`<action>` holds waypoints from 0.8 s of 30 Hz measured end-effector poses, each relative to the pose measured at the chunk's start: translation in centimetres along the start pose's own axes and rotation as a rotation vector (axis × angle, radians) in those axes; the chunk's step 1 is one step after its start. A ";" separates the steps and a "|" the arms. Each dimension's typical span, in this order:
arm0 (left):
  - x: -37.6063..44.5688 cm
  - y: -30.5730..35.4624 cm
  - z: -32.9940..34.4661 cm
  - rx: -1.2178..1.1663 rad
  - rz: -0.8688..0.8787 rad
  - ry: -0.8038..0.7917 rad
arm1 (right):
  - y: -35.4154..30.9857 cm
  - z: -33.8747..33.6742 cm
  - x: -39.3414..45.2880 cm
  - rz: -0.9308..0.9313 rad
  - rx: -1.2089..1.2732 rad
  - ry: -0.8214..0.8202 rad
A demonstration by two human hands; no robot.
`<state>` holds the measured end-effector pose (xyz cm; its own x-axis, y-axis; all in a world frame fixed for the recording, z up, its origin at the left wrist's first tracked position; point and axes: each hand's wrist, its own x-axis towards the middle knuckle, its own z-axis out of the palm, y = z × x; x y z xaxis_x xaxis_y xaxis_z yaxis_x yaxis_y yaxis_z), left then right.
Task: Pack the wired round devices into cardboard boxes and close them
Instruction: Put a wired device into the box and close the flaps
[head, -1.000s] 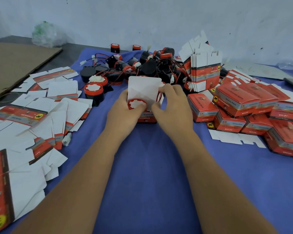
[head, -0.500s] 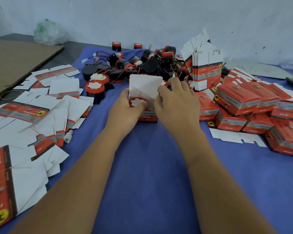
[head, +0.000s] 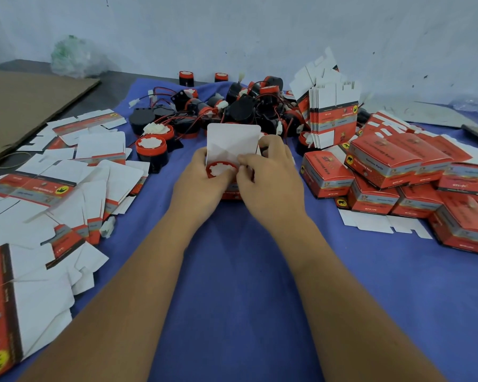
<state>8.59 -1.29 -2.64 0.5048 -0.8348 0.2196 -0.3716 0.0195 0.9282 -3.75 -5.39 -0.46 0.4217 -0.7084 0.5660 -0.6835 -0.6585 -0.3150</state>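
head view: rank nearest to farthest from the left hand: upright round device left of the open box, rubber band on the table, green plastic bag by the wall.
From the left hand:
1. Upright round device, just left of the hand, on the blue cloth.
2. Rubber band, far left, on the dark table beside the brown cardboard.
3. Green plastic bag, back left, against the wall.

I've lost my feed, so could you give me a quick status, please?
Left hand and right hand grip open box. Round device inside, lid flap up. Nothing obstructing.
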 end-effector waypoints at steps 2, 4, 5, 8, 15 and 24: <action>0.1 -0.1 0.0 -0.012 0.005 -0.006 | 0.1 0.1 0.1 -0.005 -0.022 0.022; 0.0 -0.1 0.0 -0.009 0.008 -0.010 | 0.2 0.2 0.1 0.013 -0.013 0.031; 0.0 -0.1 0.0 -0.012 0.006 -0.012 | 0.2 0.3 0.2 0.016 -0.001 0.028; 0.0 -0.1 0.0 -0.014 0.006 -0.011 | 0.1 0.4 0.1 -0.028 0.062 0.015; -0.3 0.6 -0.2 -0.198 -0.071 -0.018 | 0.3 0.7 -0.2 0.178 0.652 -0.062; 0.1 0.2 -0.7 -0.159 -0.034 -0.049 | 0.6 1.3 0.0 0.276 0.729 -0.002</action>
<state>9.05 -1.00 -2.20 0.4752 -0.8620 0.1764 -0.2254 0.0745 0.9714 -3.40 -6.12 -1.65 0.2950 -0.8709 0.3932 -0.2002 -0.4587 -0.8657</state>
